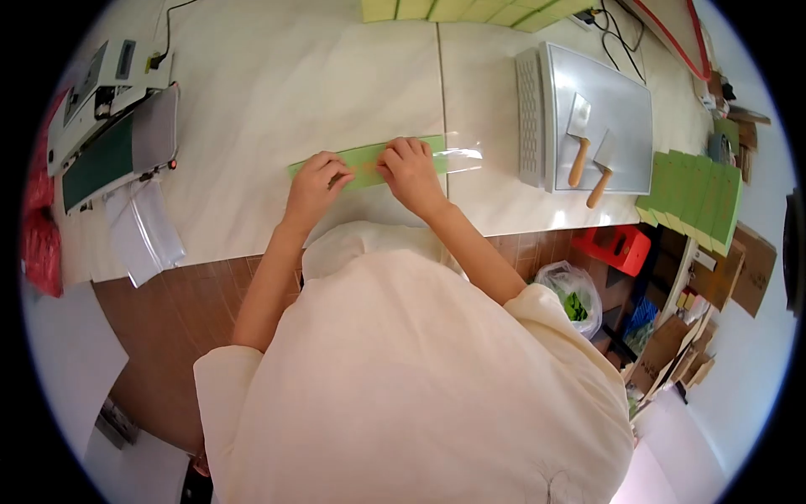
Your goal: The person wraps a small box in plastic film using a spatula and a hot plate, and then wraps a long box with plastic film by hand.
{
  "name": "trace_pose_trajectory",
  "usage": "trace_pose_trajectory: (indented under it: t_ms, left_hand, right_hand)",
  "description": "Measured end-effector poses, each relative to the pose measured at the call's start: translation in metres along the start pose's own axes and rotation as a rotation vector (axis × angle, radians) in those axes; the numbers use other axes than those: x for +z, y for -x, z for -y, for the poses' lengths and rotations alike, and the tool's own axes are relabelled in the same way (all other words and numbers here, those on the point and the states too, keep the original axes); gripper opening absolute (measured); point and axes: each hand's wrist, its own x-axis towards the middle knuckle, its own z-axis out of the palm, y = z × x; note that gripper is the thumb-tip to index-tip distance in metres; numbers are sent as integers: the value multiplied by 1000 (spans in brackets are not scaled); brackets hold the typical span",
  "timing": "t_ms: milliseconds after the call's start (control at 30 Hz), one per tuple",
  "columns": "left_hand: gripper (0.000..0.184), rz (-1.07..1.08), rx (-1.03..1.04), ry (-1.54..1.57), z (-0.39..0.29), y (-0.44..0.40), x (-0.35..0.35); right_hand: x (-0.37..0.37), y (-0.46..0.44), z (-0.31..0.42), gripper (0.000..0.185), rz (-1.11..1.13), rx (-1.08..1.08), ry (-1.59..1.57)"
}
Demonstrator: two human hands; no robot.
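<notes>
A long, flat green box (363, 171) lies crosswise on the table in front of me. Clear plastic film (462, 160) sticks out past its right end, and it appears to be a sleeve around the box. My left hand (316, 188) grips the box near its left end, fingers curled and thumb bent inward. Toward the right end, my right hand (410, 175) is closed on it, with the fingertips bent over the top. Whether the fingers pinch the film or the box itself is hard to make out.
A machine with a green belt (99, 164) stands at left, with clear plastic sleeves (144, 231) beside it. At right, two wooden-handled scrapers (579, 139) lie on a metal box (625, 109). Green boxes (693, 197) are stacked beyond it. A red stool (617, 249) stands below the table.
</notes>
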Motion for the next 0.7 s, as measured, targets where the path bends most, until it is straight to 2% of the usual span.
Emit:
trace_pose_trajectory:
  t_ms: [67,133,233,300,567,700]
  left_hand:
    - [13,-32,-17,-49,2,10,-10]
    - [18,-106,77,-194,4,21,-25]
    - [17,-151,-21,-211,23,45,-41]
    - [17,-137,5,-233,31,53,-48]
    - [14,-145,3,-207,32,49,-54]
    - [12,-170,83,-337,9,36,-54]
  right_hand:
    - [1,0,1,20,-12,-2,-28]
    - [1,0,2,17,-23,-1,-57]
    - [2,2,4,16,-55,24,-23]
    - [2,2,7,16,-62,31,-23]
    - [-3,-2,8,16,-48,53,-27]
    - [-3,-3,8,17,-47,49,-32]
